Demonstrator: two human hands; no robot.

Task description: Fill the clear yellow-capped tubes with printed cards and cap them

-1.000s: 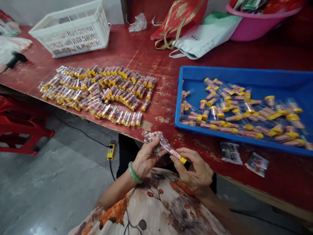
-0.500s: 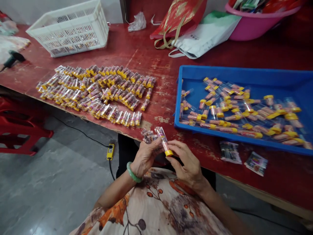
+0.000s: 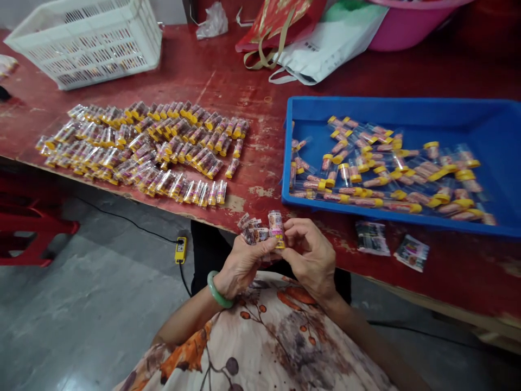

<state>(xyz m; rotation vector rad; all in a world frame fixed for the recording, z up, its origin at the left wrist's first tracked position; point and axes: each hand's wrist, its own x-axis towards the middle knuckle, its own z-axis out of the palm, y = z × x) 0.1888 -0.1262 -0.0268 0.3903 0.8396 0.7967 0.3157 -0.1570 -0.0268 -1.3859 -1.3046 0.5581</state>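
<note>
Over the table's front edge, my two hands meet at a clear tube [image 3: 275, 224] with a yellow cap at its lower end and a printed sleeve round it. My left hand [image 3: 244, 266], with a green bangle at the wrist, is closed on several flat printed sleeves [image 3: 254, 232], its thumb pressing near the tube's cap. Curled fingers of my right hand [image 3: 311, 258] grip the tube's right side by the cap. Rows of sleeved tubes [image 3: 175, 146] lie on the table at the left. A blue tray [image 3: 488, 125] at the right holds many yellow-capped tubes with pinkish contents.
Two bundles of flat printed sleeves, one at left [image 3: 372, 238] and one at right [image 3: 412, 252], lie before the tray. Behind stand a white crate [image 3: 93, 49], a white bag [image 3: 325, 46], a red bag [image 3: 280, 27] and a pink basin [image 3: 402, 27]. A red stool [image 3: 32, 217] is at the left.
The tube has turned from a slant to nearly upright between my hands. My right fingers have curled in closer round it. The view has shifted, so the table's things appear farther left and higher.
</note>
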